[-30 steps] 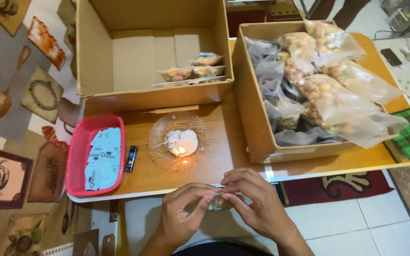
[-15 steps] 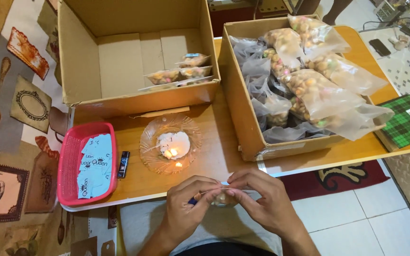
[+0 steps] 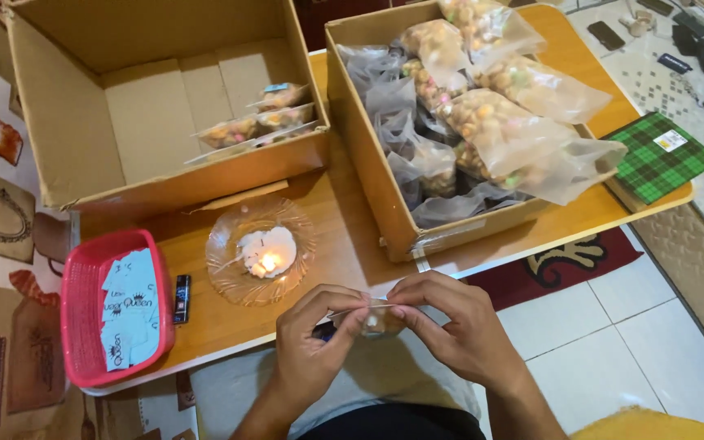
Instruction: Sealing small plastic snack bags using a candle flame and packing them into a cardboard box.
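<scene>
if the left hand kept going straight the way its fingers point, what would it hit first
The left hand points toward the right hand; it would first meet the small plastic bag pinched between them, then likely the right fingers.

- small clear packet [image 3: 375, 323] mostly covered by fingertips of both hands, contents too blurred to tell
- dark bit [image 3: 325, 332] under left hand [image 3: 307, 350], can't tell what
- left cardboard box [image 3: 59, 163] cut off at top edge
- gadgets [image 3: 698, 41] top right, too small to tell
</scene>
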